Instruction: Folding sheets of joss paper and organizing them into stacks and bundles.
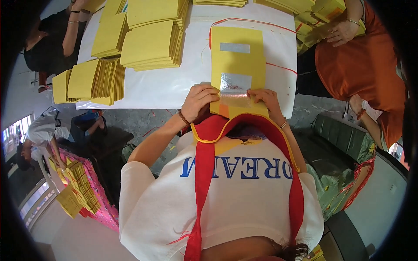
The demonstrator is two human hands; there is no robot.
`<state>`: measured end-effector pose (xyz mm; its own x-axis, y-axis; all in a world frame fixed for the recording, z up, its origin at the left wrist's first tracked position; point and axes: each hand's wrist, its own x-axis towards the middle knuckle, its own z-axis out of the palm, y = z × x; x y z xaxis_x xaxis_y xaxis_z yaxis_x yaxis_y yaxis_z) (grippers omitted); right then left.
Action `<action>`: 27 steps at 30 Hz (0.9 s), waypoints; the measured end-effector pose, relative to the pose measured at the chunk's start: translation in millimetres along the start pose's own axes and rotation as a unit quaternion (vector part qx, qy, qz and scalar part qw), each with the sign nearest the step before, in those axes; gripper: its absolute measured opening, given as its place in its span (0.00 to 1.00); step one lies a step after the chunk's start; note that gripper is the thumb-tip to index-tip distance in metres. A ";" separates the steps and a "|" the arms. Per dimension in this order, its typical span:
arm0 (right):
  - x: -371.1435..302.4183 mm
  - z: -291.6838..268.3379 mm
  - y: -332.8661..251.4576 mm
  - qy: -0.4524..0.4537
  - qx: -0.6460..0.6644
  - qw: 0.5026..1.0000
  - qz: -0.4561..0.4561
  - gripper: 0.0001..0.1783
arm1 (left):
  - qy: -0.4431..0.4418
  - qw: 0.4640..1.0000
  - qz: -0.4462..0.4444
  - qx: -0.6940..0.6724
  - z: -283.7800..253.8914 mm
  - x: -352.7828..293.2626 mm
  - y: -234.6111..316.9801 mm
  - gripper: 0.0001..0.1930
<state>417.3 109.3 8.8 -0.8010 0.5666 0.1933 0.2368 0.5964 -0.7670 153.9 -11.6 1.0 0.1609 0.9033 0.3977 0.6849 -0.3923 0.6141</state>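
Note:
A stack of yellow paper (238, 62) with two silver foil patches on its top sheet lies at the table's near edge. Its near end reaches my red apron (210, 128) with yellow trim. My left hand (200, 101) grips the stack's left side, fingers curled beside the larger foil patch. On the opposite side, my right hand (267, 102) is closed on the paper, with fingertips resting on that patch's right edge. Both thumbs are mostly hidden. Red string (254, 21) runs along the table behind the stack and out to its right.
Several piles of folded yellow paper (148, 45) cover the table's (198, 56) left and far parts. A person in orange (355, 61) stands at the right, one in black (52, 45) at far left. More yellow bundles (78, 185) sit on a pink cloth at lower left.

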 end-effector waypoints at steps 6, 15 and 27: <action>-3.5 2.8 3.7 -0.002 0.004 1.000 0.011 0.12 | 0.014 0.999 -0.035 -0.021 1.8 5.3 4.8 0.10; 26.3 23.0 -5.0 0.233 0.238 0.917 0.219 0.25 | 0.062 0.919 -0.375 -0.105 30.1 28.3 -13.7 0.12; 39.0 26.9 5.7 0.246 0.061 0.938 0.237 0.25 | 0.077 0.868 -0.460 -0.168 33.3 41.5 -27.4 0.13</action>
<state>372.6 119.5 -4.5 -0.2636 0.9633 0.0501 0.4130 0.1596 -0.8966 165.5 42.3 -22.0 -0.4591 0.8374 -0.2967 0.2237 0.4322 0.8736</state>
